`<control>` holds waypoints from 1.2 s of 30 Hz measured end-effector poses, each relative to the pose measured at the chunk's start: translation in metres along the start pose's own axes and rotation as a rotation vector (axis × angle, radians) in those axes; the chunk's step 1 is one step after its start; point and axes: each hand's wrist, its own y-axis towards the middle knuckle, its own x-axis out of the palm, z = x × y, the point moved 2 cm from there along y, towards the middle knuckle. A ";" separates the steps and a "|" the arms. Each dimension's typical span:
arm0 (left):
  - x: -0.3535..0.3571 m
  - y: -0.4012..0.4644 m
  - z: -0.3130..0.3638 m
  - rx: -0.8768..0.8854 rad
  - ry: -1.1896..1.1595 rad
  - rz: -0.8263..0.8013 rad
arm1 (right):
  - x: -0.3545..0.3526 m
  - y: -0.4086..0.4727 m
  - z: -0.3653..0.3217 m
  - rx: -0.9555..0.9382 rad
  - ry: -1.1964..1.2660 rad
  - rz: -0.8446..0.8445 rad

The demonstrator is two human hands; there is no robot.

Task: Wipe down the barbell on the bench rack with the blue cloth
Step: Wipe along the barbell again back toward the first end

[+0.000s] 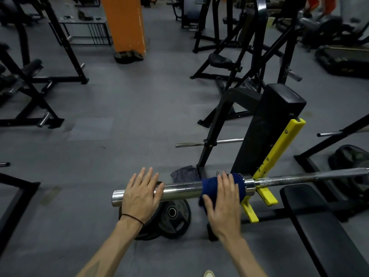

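While the right hand (220, 204) is pressing the blue cloth (223, 186) onto the barbell (179, 188), flat-fingered, the released left hand (140, 194) is resting beside it; uneven pressure could be tipping the barbell.

barbell (239, 184) across lower frame, on bench rack (265, 170) at right | left hand (139, 194) on sleeve end, left | right hand (223, 200) on cloth (207, 186), centre | weight plates (171, 220) on floor below sleeve
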 end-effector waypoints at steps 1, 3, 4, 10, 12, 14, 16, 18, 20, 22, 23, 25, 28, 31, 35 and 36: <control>-0.001 0.001 0.001 -0.020 -0.009 0.004 | 0.007 -0.004 -0.017 0.013 0.029 -0.001; -0.002 0.004 0.004 -0.038 -0.029 0.011 | 0.020 -0.011 -0.046 -0.102 0.038 -0.099; -0.002 0.005 0.004 -0.035 -0.035 0.009 | 0.021 -0.008 -0.047 -0.193 0.000 -0.145; -0.003 0.004 0.003 -0.033 -0.025 0.019 | -0.005 0.010 0.010 -0.019 -0.062 -0.061; -0.003 0.007 0.006 -0.057 -0.029 0.006 | 0.008 -0.007 -0.018 0.018 0.010 -0.026; -0.003 0.010 0.007 -0.069 -0.031 -0.002 | 0.020 -0.017 -0.042 -0.126 0.022 -0.097; -0.004 0.009 0.006 -0.067 -0.032 -0.009 | 0.019 0.000 -0.033 -0.255 -0.060 -0.161; -0.005 0.008 0.004 -0.064 -0.037 -0.016 | 0.007 0.021 -0.005 -0.200 -0.097 -0.129; -0.006 0.006 0.004 -0.062 -0.033 -0.018 | -0.001 0.020 0.012 -0.040 -0.044 -0.064; -0.006 0.006 0.006 -0.075 -0.031 -0.042 | 0.005 0.003 -0.003 0.049 0.050 -0.021; -0.006 0.007 0.007 -0.085 -0.036 -0.056 | 0.012 -0.005 -0.018 0.039 0.073 -0.025; -0.007 0.010 0.006 -0.101 -0.048 -0.075 | 0.021 -0.014 -0.041 -0.112 0.050 -0.096; -0.007 0.013 0.003 -0.107 -0.064 -0.115 | 0.013 0.015 -0.021 -0.314 -0.105 -0.180; -0.006 0.013 0.001 -0.111 -0.049 -0.145 | -0.001 0.026 0.014 -0.147 -0.095 -0.109; -0.013 0.020 0.006 -0.124 -0.051 -0.226 | 0.016 -0.011 -0.024 0.004 0.038 -0.035; -0.014 0.022 0.006 -0.130 -0.066 -0.236 | 0.022 -0.013 -0.038 -0.070 0.042 -0.069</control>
